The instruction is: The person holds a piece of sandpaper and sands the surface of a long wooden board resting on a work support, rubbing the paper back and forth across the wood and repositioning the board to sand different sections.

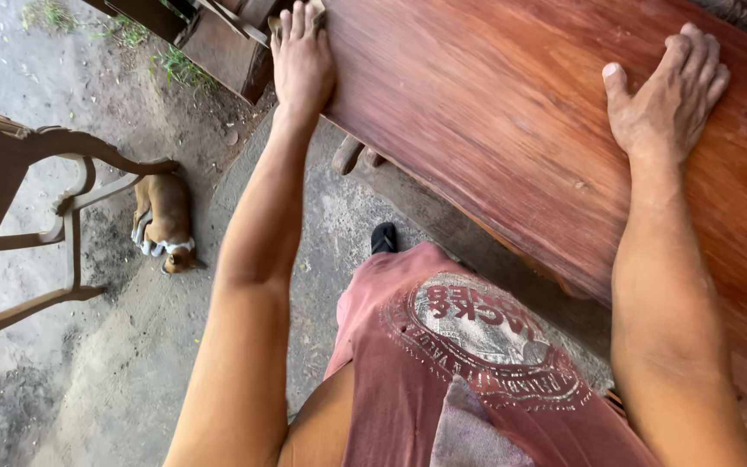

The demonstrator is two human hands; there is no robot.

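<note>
A long reddish-brown wooden slab (512, 130) runs from the top middle to the right edge. My left hand (302, 60) presses flat on its near-left end, over a small piece of what looks like sandpaper (313, 10) that peeks out past the fingertips. My right hand (669, 91) lies flat on the slab's top further right, fingers together, holding nothing.
A carved wooden chair frame (19, 207) stands at the left on the dirt floor. A small brown and white dog (164, 220) lies beside it. Dark wooden furniture (209, 35) sits at the top, behind the slab's end. My foot (383, 238) rests under the slab's edge.
</note>
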